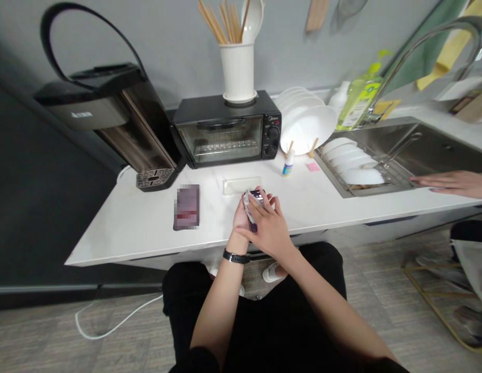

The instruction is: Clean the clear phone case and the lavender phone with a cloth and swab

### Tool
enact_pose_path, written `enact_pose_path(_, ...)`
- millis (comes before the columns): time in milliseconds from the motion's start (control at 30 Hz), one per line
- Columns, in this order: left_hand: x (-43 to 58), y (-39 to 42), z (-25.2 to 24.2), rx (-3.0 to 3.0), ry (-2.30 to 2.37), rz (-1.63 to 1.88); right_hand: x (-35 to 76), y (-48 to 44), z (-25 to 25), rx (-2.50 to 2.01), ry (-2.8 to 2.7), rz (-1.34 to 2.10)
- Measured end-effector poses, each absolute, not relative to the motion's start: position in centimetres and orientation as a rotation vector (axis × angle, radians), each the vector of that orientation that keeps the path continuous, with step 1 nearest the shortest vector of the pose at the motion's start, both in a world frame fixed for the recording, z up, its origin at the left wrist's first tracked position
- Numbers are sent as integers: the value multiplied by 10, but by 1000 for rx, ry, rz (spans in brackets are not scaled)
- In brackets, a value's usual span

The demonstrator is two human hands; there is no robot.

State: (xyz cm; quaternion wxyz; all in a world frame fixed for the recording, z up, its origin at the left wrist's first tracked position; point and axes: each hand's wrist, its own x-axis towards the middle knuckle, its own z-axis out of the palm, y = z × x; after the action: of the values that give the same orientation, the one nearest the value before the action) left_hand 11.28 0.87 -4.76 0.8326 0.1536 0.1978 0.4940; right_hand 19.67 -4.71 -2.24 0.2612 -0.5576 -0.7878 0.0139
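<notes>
At the counter's front edge, my left hand [241, 216] holds a dark phone [258, 195] from below, its fingers wrapped round the far side. A pale cloth [247, 205] lies on the phone's face, pressed under the fingers of my right hand [268, 223]. Just behind the hands is a clear shallow case [235, 186]. A small white bottle with a blue label [288, 163] stands to the right, near a pink packet [312, 167]. On the left, a blurred-out purple item [187, 207] lies flat on the counter.
A black toaster oven [229, 135] carries a white chopstick holder [238, 70]. Left of it stands a tall dark dispenser [135, 124]. White plates [308, 127] lean at the right, beside a sink [435, 145] with stacked bowls [351, 160]. Another person's hand [454, 183] rests near the sink.
</notes>
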Motion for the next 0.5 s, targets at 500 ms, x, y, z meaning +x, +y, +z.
enact_pose_path(500, 104, 9, -30, 240, 456, 1041, 220, -126, -54, -1606, -2105, -34)
